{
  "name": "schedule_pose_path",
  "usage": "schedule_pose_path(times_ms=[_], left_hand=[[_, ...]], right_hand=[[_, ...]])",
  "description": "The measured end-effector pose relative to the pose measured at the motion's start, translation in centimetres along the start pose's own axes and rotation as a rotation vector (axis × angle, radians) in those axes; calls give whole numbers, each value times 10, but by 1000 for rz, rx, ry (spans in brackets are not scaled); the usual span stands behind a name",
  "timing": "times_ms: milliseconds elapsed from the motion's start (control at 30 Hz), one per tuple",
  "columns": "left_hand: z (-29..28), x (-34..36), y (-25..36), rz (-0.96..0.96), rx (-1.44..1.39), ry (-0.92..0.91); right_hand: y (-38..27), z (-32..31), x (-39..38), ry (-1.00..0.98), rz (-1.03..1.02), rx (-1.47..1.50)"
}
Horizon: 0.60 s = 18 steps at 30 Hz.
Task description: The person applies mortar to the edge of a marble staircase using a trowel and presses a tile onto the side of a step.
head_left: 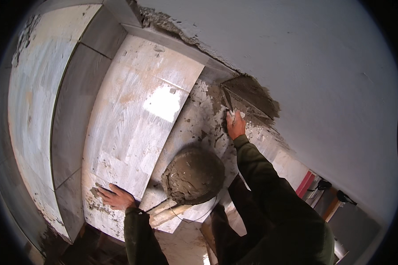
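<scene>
Along the foot of the smooth, pale wall (pixel 323 66), a wedge-shaped patch of mortar (pixel 254 92), dark and damp-looking, lies against a crumbly, broken plaster edge (pixel 185 37). Wood-grain slabs in whitish grey form the broad step (pixel 132 88), its surface smeared with chalky dust and flecked with dried splashes, beneath a darker grey riser (pixel 82 84). A round bucket (pixel 165 181), heaped with thick, lumpy brown mix and fitted with a thin wire bail, sits near the middle, between the two arms. The right hand (pixel 236 125) has its grip closed, fingers curled around the trowel (pixel 228 101) (most of its handle is hidden by them), while the left hand (pixel 118 198) is open, fingers spread, palm down on the speckled near end of the step. The trowel's narrow, dark blade reaches forward from the right grip to the near edge of the mortar patch; whether it touches I cannot tell. The bucket stands below and left of that grip.
</scene>
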<state>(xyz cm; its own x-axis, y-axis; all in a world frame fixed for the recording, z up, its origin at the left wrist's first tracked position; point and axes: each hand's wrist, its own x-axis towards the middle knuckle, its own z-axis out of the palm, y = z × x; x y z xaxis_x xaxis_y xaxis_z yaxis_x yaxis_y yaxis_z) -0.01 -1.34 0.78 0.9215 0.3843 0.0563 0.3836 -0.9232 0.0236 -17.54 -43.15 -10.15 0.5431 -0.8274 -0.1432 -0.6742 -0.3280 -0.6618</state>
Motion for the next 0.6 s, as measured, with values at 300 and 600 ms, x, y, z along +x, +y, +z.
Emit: schedule_pose_path(times_ms=[300, 600], left_hand=[[5, -4, -3, 15, 50, 14], [13, -3, -8, -13, 72, 72]], right_hand=[[11, -32, 2, 74, -157, -272], [13, -55, -1, -44, -131, -207]])
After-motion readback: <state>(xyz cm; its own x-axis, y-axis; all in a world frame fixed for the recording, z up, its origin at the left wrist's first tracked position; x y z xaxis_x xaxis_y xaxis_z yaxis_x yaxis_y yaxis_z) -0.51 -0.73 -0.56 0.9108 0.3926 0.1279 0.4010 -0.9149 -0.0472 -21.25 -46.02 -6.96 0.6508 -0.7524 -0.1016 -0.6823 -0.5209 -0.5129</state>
